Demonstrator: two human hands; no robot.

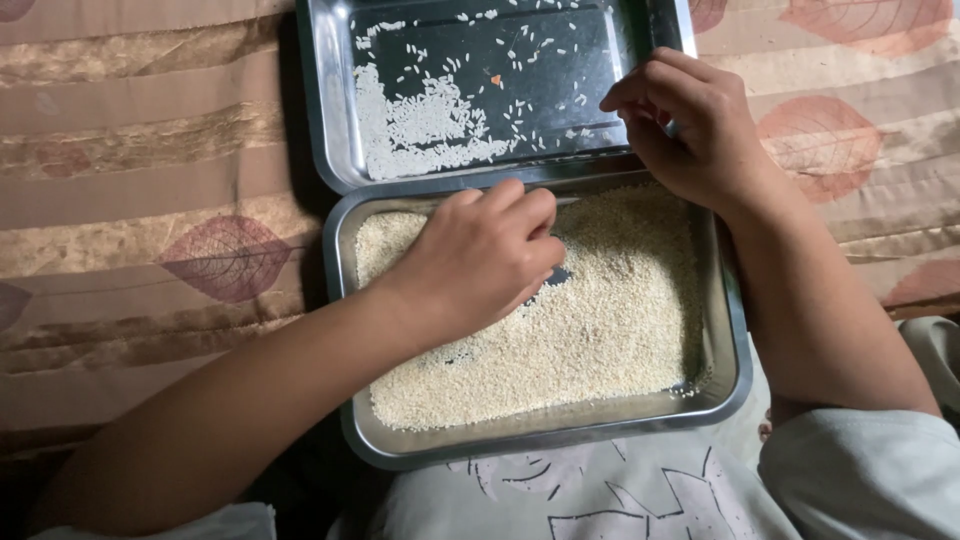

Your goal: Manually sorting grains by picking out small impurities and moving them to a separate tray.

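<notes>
The fingers (520, 215) of the left hand (480, 255) curl down, knuckles up, tips pressed into the pale grain (600, 320) that fills the near steel tray (545, 440); whether they pinch anything underneath cannot be told. A small dark gap of bare metal shows just beside them. The right hand (690, 125) hovers at the seam where the two trays meet, thumb and forefinger drawn narrowly together as if nipping something tiny, though nothing between them can be made out. Beyond it lies the far steel tray (325, 110), mostly bare, with a heap of white rice (420, 130) pushed toward its near left corner, loose grains scattered across the rest, and one small orange speck (495, 79) among them. Both trays rest on a striped brown bedcover (150, 200) printed with leaves.

Sorting like this seems to go best with the grain spread thin, so odd bits stand out, and with light fingertip sweeps that don't flick grain over the rim.
</notes>
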